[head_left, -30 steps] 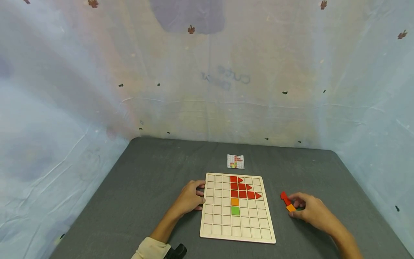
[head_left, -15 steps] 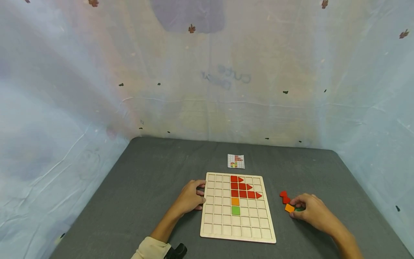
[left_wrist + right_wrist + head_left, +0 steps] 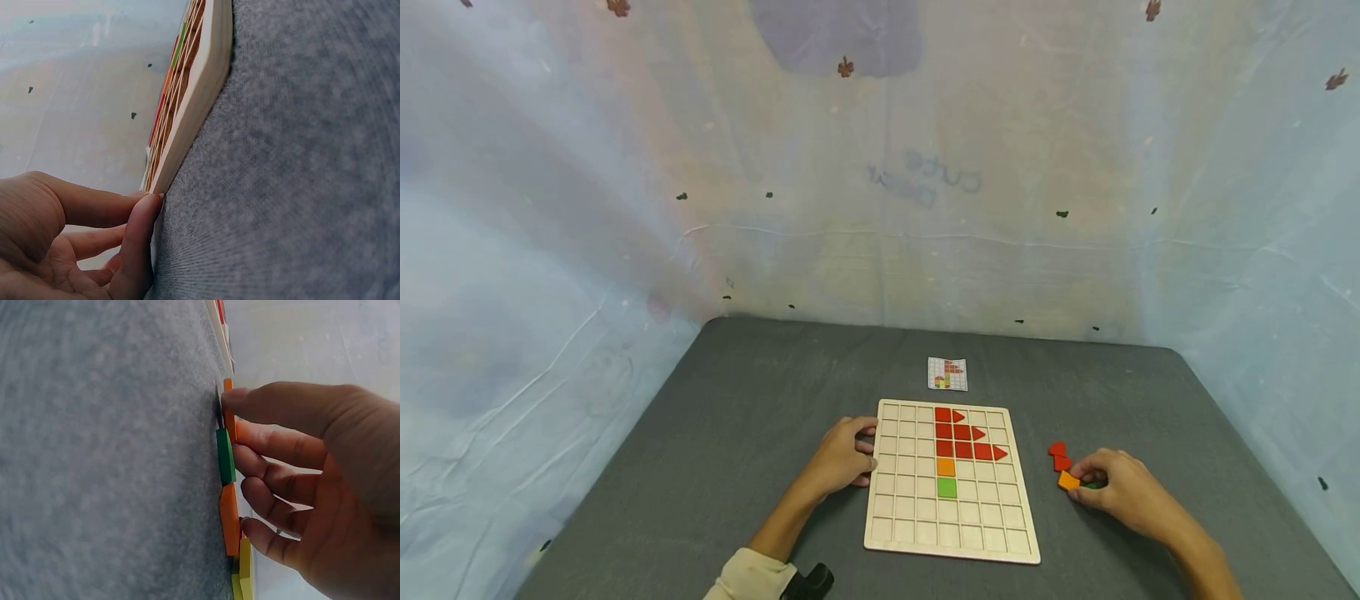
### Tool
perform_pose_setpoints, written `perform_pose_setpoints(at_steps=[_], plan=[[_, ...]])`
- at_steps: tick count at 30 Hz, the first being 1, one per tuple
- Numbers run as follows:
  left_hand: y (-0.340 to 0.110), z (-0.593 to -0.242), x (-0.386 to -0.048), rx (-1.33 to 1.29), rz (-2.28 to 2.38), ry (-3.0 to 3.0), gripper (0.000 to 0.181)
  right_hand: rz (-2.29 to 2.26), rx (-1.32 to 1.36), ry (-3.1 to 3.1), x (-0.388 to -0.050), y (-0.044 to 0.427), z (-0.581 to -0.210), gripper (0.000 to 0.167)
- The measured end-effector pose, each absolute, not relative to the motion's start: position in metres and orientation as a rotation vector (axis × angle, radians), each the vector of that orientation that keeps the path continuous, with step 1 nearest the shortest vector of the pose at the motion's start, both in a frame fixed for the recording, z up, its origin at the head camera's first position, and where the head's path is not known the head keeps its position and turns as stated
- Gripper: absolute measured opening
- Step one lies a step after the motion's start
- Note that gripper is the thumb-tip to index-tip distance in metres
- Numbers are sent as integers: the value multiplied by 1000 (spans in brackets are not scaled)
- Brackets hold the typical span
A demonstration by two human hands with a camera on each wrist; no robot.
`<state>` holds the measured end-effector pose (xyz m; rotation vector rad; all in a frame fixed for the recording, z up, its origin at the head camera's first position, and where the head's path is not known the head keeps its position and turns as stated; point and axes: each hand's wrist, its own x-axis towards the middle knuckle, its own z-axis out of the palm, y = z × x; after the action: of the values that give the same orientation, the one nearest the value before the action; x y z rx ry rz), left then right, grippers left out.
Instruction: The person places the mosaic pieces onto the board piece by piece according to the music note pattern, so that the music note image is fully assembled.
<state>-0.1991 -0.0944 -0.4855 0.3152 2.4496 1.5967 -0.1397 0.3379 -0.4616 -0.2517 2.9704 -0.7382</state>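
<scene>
My right hand point(image 3: 1126, 487) pinches an orange square piece point(image 3: 1067, 480) between thumb and fingers at the right of the table. In the right wrist view, the thumb lies on that orange piece point(image 3: 230, 422), slightly off the cloth. A green piece point(image 3: 225, 456), another orange one point(image 3: 229, 519) and yellow ones point(image 3: 245, 569) lie under or beside the hand. My left hand point(image 3: 835, 458) rests its fingertips against the left edge of the wooden grid board point(image 3: 904, 506); the left wrist view shows thumb and finger at the rim point(image 3: 194, 122). The board holds red pieces point(image 3: 962, 450), an orange and a green square.
A small printed card point(image 3: 947, 374) lies behind the board. Two loose red pieces point(image 3: 1060, 463) sit just beyond the right fingertips. The grey table point(image 3: 760, 375) ends at a hanging sheet point(image 3: 850, 275) behind and at both sides.
The orange piece at my right fingertips has shifted slightly left, and the red pieces beside it have moved a little apart and turned. My left hand has stayed at the board.
</scene>
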Motion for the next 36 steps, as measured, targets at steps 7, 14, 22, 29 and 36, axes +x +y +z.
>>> perform_pose_setpoints(at_steps=[7, 14, 22, 29, 36], plan=[[-95, -486, -199, 318, 1606, 2430, 64, -769, -266, 2955, -139, 331, -458, 24], [-95, -486, -198, 331, 1607, 2430, 63, -835, -387, 3004, -138, 318, -461, 20], [-94, -486, -198, 328, 1610, 2426, 63, -928, -496, 2971, -138, 302, -464, 21], [-94, -485, -199, 320, 1616, 2432, 63, -959, -605, 2920, -140, 286, -465, 21], [-94, -483, -199, 301, 1610, 2442, 64, -956, -621, 2852, -142, 270, -461, 21]])
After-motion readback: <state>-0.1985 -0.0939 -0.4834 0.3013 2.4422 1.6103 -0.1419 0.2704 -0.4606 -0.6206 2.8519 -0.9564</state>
